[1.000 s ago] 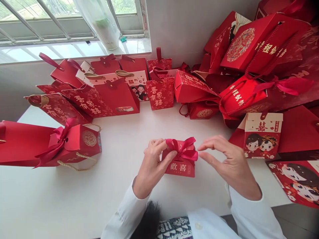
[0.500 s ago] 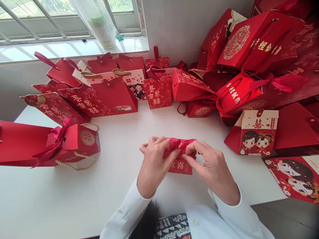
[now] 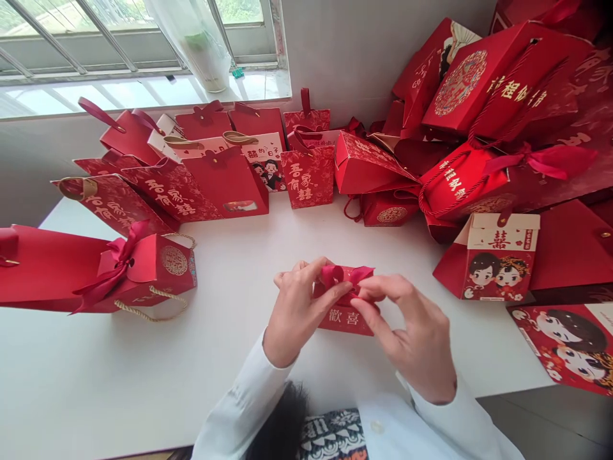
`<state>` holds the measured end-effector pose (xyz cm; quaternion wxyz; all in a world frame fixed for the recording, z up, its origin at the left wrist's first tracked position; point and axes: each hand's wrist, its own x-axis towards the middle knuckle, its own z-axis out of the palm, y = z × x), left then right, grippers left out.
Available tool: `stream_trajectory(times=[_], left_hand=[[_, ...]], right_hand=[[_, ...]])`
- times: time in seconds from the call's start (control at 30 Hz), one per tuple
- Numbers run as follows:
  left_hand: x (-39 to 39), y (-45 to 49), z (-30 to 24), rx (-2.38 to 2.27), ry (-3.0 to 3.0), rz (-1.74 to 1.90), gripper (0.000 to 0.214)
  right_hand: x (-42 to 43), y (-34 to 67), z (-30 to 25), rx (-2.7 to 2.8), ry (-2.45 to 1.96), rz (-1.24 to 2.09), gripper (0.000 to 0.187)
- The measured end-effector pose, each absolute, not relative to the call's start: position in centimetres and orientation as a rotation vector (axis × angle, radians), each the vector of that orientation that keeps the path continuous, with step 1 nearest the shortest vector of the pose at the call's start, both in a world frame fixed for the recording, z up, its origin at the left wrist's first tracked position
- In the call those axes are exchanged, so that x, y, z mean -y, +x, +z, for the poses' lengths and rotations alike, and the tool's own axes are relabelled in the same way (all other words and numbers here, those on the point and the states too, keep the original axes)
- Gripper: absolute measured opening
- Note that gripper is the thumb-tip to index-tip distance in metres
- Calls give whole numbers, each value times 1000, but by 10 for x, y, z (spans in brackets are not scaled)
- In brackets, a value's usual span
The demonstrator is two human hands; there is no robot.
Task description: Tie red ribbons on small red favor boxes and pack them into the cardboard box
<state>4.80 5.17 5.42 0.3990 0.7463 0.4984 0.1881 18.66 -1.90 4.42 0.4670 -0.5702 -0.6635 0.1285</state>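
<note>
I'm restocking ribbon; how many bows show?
3: centre bow between left hand and right hand; left bow on a box; right bow on the pile. More may be hidden.

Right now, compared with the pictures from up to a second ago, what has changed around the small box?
The right hand, open beside the bow's right end a second ago, has moved left and now appears to pinch the red ribbon near the knot. The left hand stays on the ribbon's left side. The small red box and the bags behind it stay in place.
</note>
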Motion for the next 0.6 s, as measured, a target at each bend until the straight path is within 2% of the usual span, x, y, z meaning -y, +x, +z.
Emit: stream_trajectory(times=[0.2,0.33,0.47,0.6], left_hand=[[-57,35,53,-1090,1844,478,29],[-61,31,54,-963,1891,445,16],[-60,33,54,-955,1998,414,22],[-57,39,51,-1029,2023,437,9]], right_hand=[[8,199,51,1261,-1394,841,29],[3,199,54,1262,-1363,873,28],[-1,194,56,1275,-1268,967,27],[-9,190,57,1280,-1145,1073,23]])
